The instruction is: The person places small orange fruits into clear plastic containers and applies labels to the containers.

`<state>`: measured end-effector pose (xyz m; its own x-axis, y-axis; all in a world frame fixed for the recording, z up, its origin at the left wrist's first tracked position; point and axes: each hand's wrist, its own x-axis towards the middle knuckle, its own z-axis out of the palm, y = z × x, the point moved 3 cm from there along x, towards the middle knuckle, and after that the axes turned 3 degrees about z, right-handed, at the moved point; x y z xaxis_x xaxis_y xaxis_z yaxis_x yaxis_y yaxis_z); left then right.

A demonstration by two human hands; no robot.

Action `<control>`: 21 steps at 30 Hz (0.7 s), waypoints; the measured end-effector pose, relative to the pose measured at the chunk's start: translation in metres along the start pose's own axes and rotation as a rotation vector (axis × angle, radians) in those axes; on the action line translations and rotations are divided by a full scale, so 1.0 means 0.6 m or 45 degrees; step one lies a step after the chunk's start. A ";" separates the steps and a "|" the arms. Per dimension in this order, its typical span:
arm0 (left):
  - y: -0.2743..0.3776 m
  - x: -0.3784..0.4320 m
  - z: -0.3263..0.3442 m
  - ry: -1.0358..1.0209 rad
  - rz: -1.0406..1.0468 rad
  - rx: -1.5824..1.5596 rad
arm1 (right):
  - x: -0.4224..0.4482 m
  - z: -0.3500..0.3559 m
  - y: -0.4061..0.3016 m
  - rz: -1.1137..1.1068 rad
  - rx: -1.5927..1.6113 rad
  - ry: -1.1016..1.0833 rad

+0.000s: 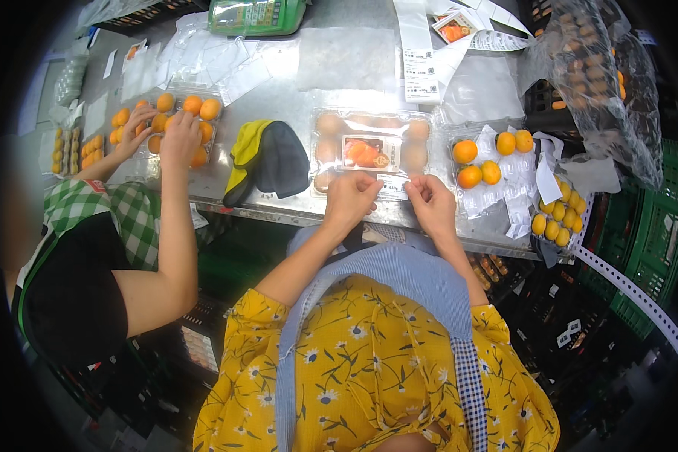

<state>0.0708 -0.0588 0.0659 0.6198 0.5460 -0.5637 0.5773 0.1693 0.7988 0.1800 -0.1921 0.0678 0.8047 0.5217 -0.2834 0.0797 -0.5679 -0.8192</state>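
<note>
A closed clear plastic clamshell box (415, 120) of round orange fruits lies flat on the metal table in front of me. On its lid sits a picture label (371, 153) with orange fruit printed on it. Over the box's near edge is a white printed sticker (392, 187), stretched between my two hands. My left hand (350, 199) pinches its left end between thumb and forefinger. Its right end is pinched by my right hand (433, 204). Whether the sticker touches the plastic, I cannot tell.
A co-worker's hands (182, 135) touch orange fruits in an open box at left. Between us lies a yellow-and-grey cloth (274, 161). Right of me stands an open tray (486, 189) with several fruits. Label strips (419, 62) and a green scale (254, 17) are at the back.
</note>
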 end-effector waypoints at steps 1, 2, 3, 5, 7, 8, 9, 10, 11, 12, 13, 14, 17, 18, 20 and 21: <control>0.000 0.001 0.001 0.005 0.018 0.006 | 0.001 0.000 -0.003 0.005 -0.007 0.001; -0.001 0.002 0.002 0.011 0.036 0.011 | 0.002 0.000 -0.005 0.009 -0.013 0.003; -0.001 0.003 0.003 0.015 0.055 0.016 | 0.003 0.001 -0.006 0.014 -0.021 0.005; 0.003 0.003 0.004 0.025 0.091 0.032 | 0.006 0.001 -0.007 0.014 -0.029 0.014; 0.004 0.003 0.005 0.023 0.112 0.055 | 0.008 0.001 -0.007 0.044 -0.054 0.001; 0.004 0.004 0.005 0.016 0.118 0.071 | 0.009 0.000 -0.007 0.073 -0.076 -0.014; 0.004 0.005 0.006 0.008 0.123 0.084 | 0.010 0.000 -0.006 0.102 -0.099 -0.030; 0.004 0.006 0.006 0.015 0.138 0.097 | 0.011 0.001 -0.005 0.102 -0.101 -0.032; 0.004 0.008 0.006 0.023 0.154 0.110 | 0.012 0.001 -0.005 0.101 -0.103 -0.035; 0.005 0.009 0.007 0.029 0.169 0.122 | 0.013 0.001 -0.005 0.101 -0.106 -0.037; 0.005 0.011 0.007 0.019 0.168 0.133 | 0.013 0.002 -0.005 0.100 -0.108 -0.032; 0.005 0.012 0.008 0.010 0.167 0.144 | 0.012 0.002 -0.005 0.100 -0.110 -0.027; 0.007 0.013 0.008 0.001 0.158 0.168 | 0.013 0.002 -0.006 0.095 -0.113 -0.015; 0.008 0.013 0.007 0.001 0.152 0.174 | 0.012 0.002 -0.005 0.093 -0.114 -0.012; 0.006 0.015 0.007 -0.003 0.172 0.192 | 0.013 0.003 -0.003 0.075 -0.115 -0.002; 0.004 0.017 0.008 -0.005 0.182 0.202 | 0.013 0.004 -0.002 0.067 -0.115 0.003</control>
<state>0.0809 -0.0568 0.0611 0.7032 0.5518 -0.4484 0.5598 -0.0409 0.8276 0.1851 -0.1859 0.0655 0.8104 0.4884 -0.3237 0.0900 -0.6496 -0.7549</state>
